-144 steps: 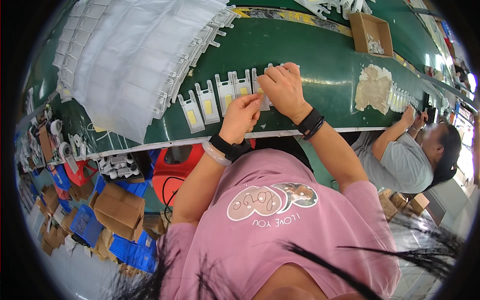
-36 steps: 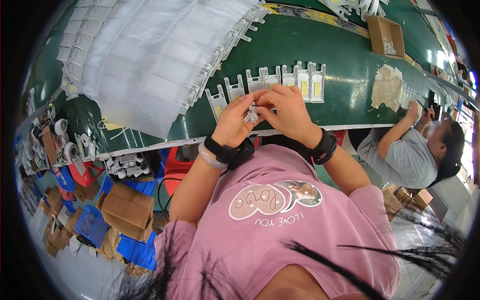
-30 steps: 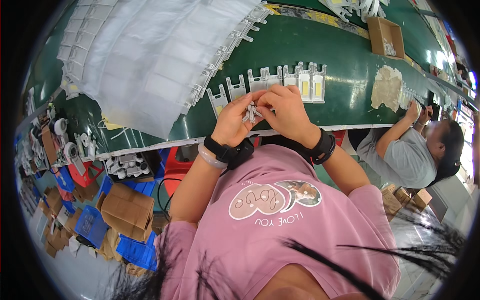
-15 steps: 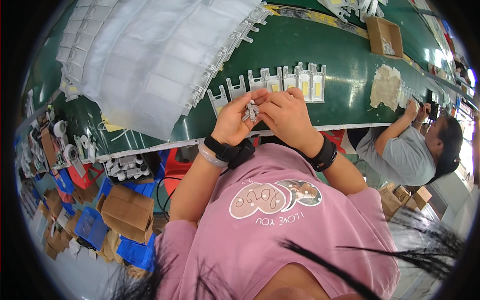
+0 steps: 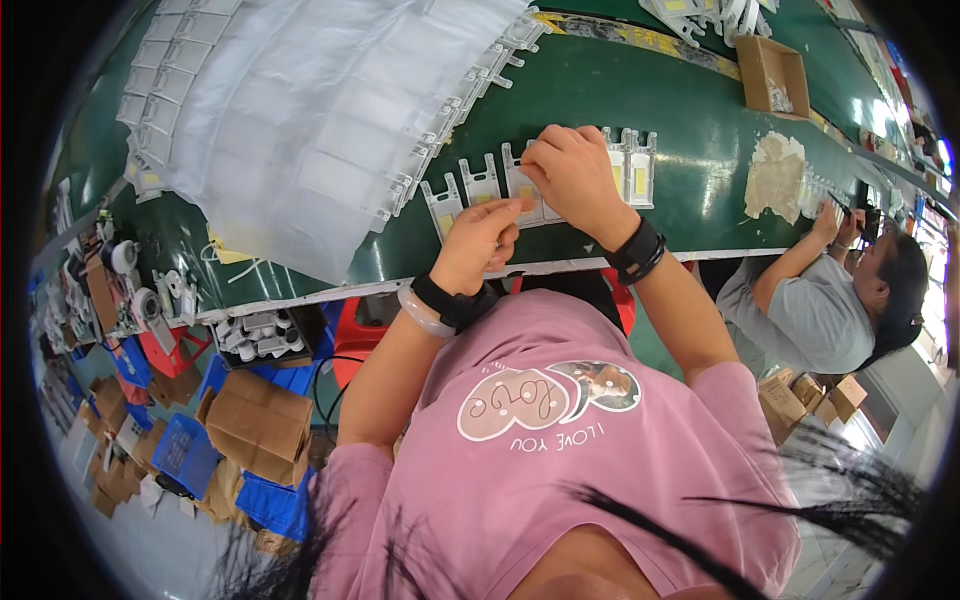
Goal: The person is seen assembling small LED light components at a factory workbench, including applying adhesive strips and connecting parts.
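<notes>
A row of flat clear-white plastic frames with yellow patches lies on the green table in front of me. My left hand is curled closed at the near edge of the row, with its thumb and forefinger stretched toward a middle frame. The small grey plastic pieces seen in its palm earlier are hidden by the fingers now. My right hand is bent over the middle of the row, fingertips pinched at that frame's upper part. Whatever is between them cannot be made out. Two frames show right of this hand.
A translucent sheet covers many similar frames at the left. An open cardboard box with small pieces stands at the far right. Beyond a worn pale patch, another person works at the table. More frames lie at the back.
My right hand has left my left palm and moved up onto the row of frames. The left hand has turned over and curled, hiding the small pieces.
</notes>
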`<action>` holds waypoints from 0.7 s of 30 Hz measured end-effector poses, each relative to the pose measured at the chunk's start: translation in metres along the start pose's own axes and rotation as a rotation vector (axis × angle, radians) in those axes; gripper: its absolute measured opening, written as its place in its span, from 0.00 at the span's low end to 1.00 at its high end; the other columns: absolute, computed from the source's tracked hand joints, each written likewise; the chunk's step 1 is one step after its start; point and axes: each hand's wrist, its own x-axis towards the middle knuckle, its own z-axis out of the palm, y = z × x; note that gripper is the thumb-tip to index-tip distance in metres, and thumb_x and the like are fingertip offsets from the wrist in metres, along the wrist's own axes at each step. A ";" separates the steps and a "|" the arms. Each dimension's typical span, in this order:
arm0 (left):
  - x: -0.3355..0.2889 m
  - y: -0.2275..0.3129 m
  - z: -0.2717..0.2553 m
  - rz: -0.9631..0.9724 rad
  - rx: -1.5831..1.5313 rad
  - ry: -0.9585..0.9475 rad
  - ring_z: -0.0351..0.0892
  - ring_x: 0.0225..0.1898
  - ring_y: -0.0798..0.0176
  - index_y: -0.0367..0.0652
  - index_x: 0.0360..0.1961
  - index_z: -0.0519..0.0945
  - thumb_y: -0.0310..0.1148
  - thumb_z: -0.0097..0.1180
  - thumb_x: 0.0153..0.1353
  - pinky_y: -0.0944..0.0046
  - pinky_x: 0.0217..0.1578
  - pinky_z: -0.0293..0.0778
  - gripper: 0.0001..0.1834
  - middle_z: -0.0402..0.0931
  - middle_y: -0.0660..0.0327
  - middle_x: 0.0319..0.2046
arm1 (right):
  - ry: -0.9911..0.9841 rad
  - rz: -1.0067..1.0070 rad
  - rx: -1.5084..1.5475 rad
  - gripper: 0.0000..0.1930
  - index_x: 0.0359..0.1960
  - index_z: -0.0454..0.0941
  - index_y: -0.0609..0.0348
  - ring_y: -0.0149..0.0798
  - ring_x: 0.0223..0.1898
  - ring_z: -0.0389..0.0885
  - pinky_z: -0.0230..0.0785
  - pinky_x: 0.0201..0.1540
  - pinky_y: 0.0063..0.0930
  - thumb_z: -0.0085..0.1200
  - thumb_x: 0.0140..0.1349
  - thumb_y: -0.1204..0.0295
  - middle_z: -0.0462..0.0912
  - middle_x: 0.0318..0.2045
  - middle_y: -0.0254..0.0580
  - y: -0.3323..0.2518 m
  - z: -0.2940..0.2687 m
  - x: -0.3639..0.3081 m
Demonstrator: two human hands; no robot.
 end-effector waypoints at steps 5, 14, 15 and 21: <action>0.002 0.002 0.002 -0.042 0.062 0.022 0.53 0.11 0.79 0.38 0.52 0.74 0.35 0.48 0.67 0.75 0.11 0.45 0.16 0.61 0.72 0.17 | 0.037 0.060 -0.054 0.07 0.26 0.77 0.49 0.37 0.31 0.75 0.60 0.41 0.32 0.62 0.47 0.72 0.73 0.27 0.31 -0.009 0.003 0.004; 0.003 0.004 0.003 -0.052 0.098 0.033 0.53 0.12 0.79 0.38 0.51 0.75 0.36 0.49 0.67 0.75 0.11 0.45 0.16 0.61 0.72 0.18 | 0.066 0.037 -0.037 0.07 0.28 0.78 0.50 0.37 0.31 0.75 0.61 0.42 0.34 0.62 0.47 0.71 0.75 0.30 0.30 -0.006 0.007 -0.003; 0.003 0.004 0.003 -0.044 0.105 0.024 0.53 0.12 0.79 0.38 0.50 0.75 0.36 0.49 0.67 0.75 0.11 0.45 0.16 0.62 0.72 0.18 | 0.067 0.041 -0.037 0.07 0.28 0.78 0.50 0.37 0.31 0.75 0.61 0.42 0.34 0.62 0.47 0.71 0.75 0.30 0.30 -0.006 0.006 -0.004; 0.004 0.006 0.002 -0.056 0.150 0.057 0.54 0.12 0.79 0.37 0.49 0.75 0.37 0.49 0.67 0.75 0.11 0.45 0.16 0.62 0.72 0.19 | -0.007 -0.061 -0.143 0.14 0.41 0.80 0.50 0.37 0.34 0.75 0.60 0.43 0.35 0.60 0.50 0.72 0.75 0.33 0.31 -0.019 -0.012 -0.022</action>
